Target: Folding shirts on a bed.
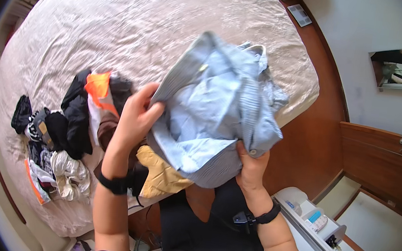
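A crumpled light blue striped shirt point(218, 107) is held up over the edge of a bed. My left hand point(136, 117) grips its left side, fingers curled into the fabric. From below, my right hand point(251, 164) holds the lower right part near a button. Both wrists wear black bands. Under the shirt lies a mustard yellow garment point(162, 173) on the bed's edge.
The bed point(139, 17) has a beige wrinkled cover. A pile of clothes point(68, 124), black, orange and white, lies on its left part. A wooden floor point(313, 134) runs right of the bed. A white shelf unit point(315, 220) with small items stands at lower right.
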Demonstrator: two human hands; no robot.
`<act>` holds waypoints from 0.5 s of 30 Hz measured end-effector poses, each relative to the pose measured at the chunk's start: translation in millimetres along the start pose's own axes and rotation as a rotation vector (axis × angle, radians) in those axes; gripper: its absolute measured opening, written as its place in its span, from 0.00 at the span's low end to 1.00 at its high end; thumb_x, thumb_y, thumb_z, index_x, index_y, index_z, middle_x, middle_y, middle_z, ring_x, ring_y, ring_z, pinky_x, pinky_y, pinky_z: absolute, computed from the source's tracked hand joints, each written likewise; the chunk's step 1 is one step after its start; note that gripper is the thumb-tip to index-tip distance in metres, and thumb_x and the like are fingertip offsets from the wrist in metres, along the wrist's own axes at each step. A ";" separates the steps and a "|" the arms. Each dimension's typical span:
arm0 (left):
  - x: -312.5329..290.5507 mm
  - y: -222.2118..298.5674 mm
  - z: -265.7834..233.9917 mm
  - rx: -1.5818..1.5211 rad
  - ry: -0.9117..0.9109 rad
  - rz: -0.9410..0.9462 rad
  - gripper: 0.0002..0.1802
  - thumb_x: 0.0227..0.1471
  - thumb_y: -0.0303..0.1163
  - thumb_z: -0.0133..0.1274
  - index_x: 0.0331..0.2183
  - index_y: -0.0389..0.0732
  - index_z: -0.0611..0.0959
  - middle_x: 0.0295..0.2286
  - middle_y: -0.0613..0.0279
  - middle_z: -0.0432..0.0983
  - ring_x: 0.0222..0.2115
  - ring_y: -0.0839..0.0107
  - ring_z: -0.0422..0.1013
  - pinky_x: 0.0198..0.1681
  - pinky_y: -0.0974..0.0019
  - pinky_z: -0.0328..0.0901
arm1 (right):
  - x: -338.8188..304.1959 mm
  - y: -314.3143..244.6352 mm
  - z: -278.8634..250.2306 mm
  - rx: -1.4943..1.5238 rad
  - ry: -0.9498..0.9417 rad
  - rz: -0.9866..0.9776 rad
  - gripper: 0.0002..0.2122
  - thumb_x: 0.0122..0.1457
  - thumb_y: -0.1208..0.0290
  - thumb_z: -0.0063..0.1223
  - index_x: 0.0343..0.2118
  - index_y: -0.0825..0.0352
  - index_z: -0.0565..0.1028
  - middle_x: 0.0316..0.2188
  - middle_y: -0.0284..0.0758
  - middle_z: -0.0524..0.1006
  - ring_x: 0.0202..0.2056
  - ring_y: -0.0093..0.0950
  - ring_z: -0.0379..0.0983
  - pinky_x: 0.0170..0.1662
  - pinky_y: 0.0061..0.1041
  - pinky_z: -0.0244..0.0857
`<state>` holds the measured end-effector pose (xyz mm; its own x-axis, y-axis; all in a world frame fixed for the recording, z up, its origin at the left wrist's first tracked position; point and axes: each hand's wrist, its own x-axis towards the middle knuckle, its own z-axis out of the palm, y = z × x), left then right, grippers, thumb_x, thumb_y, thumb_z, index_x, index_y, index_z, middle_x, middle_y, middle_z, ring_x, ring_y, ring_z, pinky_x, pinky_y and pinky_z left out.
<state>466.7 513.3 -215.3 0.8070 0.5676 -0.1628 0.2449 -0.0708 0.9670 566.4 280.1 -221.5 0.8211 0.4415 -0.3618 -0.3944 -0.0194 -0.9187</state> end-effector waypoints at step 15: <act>87.0 3.8 213.0 0.828 0.235 0.454 0.20 0.50 0.32 0.47 0.47 0.41 0.72 0.49 0.58 0.66 0.53 0.58 0.58 0.54 0.57 0.50 | 135.5 26.3 -100.6 -0.059 0.227 0.107 0.24 0.49 0.71 0.59 0.47 0.74 0.62 0.43 0.38 0.69 0.44 0.27 0.64 0.49 0.25 0.56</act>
<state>652.3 387.7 -267.6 0.8122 0.4869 0.3214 0.3100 -0.8268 0.4694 708.8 249.2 -310.6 0.8501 0.2211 -0.4779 -0.4650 -0.1109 -0.8784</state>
